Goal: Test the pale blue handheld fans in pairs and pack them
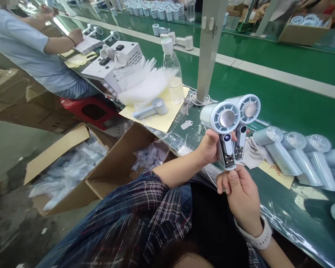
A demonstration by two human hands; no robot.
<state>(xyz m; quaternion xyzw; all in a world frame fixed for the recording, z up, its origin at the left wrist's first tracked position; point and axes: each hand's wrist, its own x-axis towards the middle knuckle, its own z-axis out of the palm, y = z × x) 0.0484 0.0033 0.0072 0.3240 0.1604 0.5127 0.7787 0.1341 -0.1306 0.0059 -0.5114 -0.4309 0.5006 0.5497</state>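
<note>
My left hand (209, 147) is wrapped around the handle of a light-blue handheld fan (226, 118), which stands upright with its round head on top. A lit display and exposed circuitry show on the handle's dark front. Close behind it is a second handheld fan (249, 109) of the same kind, apparently in the same grip, though its handle is partly hidden. My right hand (241, 188), with a white watch on the wrist, closes its thumb and fingers at the bottom end of the near fan's handle. A grey cloth (249, 150) lies just behind.
Several wrapped fans (292, 149) lie in a row at right. A clear bottle (173, 72), white sheets and another fan (153, 108) sit on yellow paper. A metal post (210, 52) rises beyond. Cardboard boxes (111, 167) stand below left; a co-worker (33, 48) sits further left.
</note>
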